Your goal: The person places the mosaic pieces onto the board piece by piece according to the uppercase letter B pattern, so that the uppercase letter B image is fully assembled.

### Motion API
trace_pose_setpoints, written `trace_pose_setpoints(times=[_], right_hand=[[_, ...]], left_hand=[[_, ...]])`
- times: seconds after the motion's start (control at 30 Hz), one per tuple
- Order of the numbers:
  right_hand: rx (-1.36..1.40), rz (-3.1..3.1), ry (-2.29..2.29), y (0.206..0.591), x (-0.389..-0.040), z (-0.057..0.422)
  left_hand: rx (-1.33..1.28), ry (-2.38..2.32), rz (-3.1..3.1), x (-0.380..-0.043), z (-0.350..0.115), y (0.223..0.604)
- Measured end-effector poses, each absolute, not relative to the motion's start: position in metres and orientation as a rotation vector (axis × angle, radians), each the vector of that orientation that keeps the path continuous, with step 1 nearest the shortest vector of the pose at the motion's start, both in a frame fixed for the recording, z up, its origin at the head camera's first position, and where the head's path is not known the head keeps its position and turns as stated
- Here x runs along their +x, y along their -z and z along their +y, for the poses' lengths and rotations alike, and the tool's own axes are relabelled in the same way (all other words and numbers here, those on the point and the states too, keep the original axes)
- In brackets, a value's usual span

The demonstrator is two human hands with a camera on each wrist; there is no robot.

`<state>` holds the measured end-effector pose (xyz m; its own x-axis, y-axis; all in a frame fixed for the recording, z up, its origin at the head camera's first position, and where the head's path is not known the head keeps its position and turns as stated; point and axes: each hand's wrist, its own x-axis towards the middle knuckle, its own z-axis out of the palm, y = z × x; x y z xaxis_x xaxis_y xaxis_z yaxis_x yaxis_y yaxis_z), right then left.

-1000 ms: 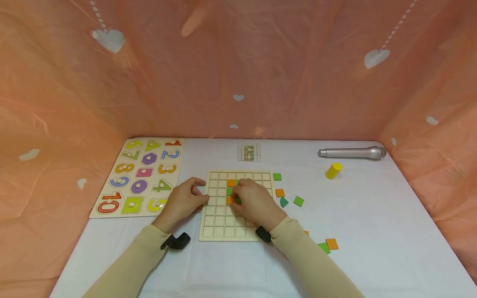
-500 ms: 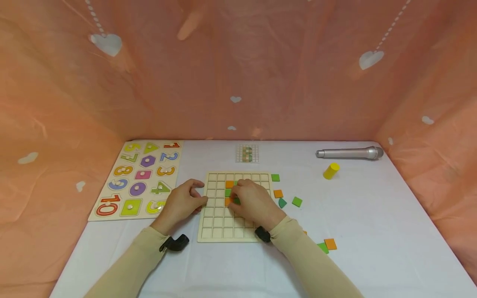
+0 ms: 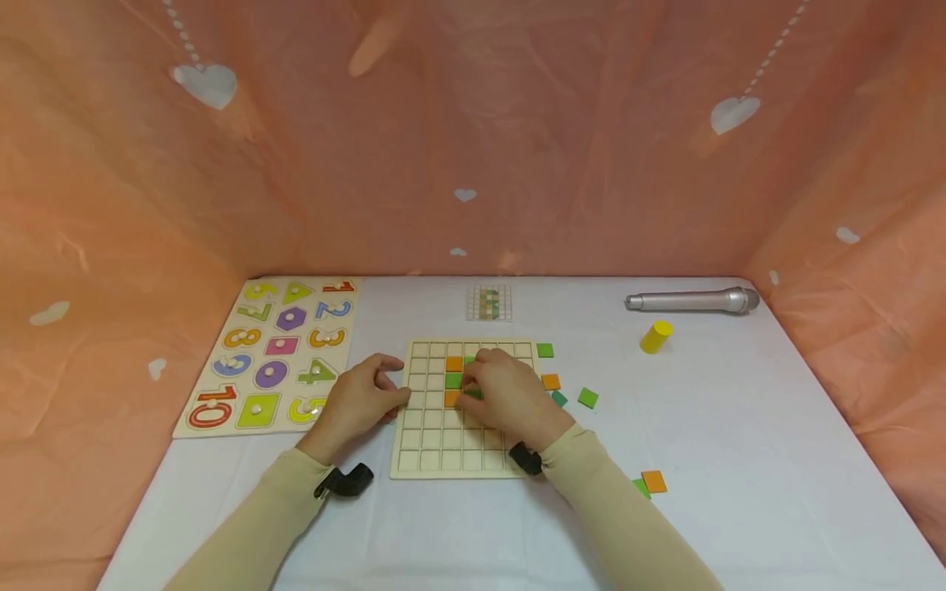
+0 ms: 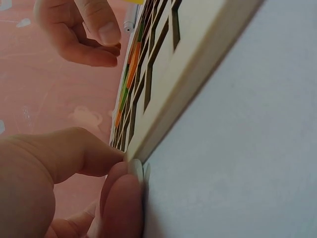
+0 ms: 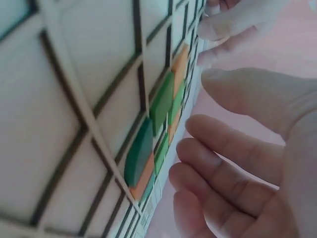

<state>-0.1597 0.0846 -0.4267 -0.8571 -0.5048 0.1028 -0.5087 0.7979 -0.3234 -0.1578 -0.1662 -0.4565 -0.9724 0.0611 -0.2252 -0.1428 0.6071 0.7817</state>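
A pale wooden grid board (image 3: 433, 461) lies mid-table, with orange and green tiles in several of its cells. My left hand (image 3: 362, 400) touches the board's left edge with thumb and fingertips, seen close up as the thumb (image 4: 81, 153) at the rim in the left wrist view. Over the tiled cells hovers my right hand (image 3: 510, 398), its fingers (image 5: 237, 153) loosely bent around nothing. Below them in the right wrist view sit a dark green rounded tile (image 5: 138, 153), a green square tile (image 5: 162, 104) and an orange tile (image 5: 180, 64). The right hand hides some cells in the head view.
Left of the board lies a number-and-shape puzzle (image 3: 269, 353). Behind it is a small pattern card (image 3: 489, 303). Loose tiles, such as a green square (image 3: 588, 398) and an orange one (image 3: 654, 481), lie to the right, with a yellow cylinder (image 3: 656, 336) and silver microphone (image 3: 691, 301) beyond.
My right hand has shifted slightly to the right over the board, its sleeve now covering a loose orange tile. My left hand stays at the board's edge.
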Motion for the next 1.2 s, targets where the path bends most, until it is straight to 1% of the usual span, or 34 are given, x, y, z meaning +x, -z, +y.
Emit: trace_pose_setpoints(times=[0.27, 0.4, 0.7, 0.97, 1.2], right_hand=[[0.650, -2.998, -0.694, 0.419, -0.164, 0.125], [0.515, -3.041, -0.735, 0.417, -0.156, 0.152], [0.313, -3.107, -0.634, 0.419, -0.136, 0.209], [0.307, -3.102, -0.582, 0.425, -0.124, 0.236], [0.331, -3.097, -0.594, 0.430, -0.124, 0.242]], left_hand=[[-0.073, -1.306, 2.608, -0.156, -0.166, 0.459], [-0.084, -1.289, 2.618, -0.154, -0.166, 0.459], [-0.063, -1.274, 2.640, -0.157, -0.165, 0.457], [-0.072, -1.279, 2.630, -0.156, -0.165, 0.457], [-0.074, -1.324, 2.604, -0.157, -0.165, 0.458]])
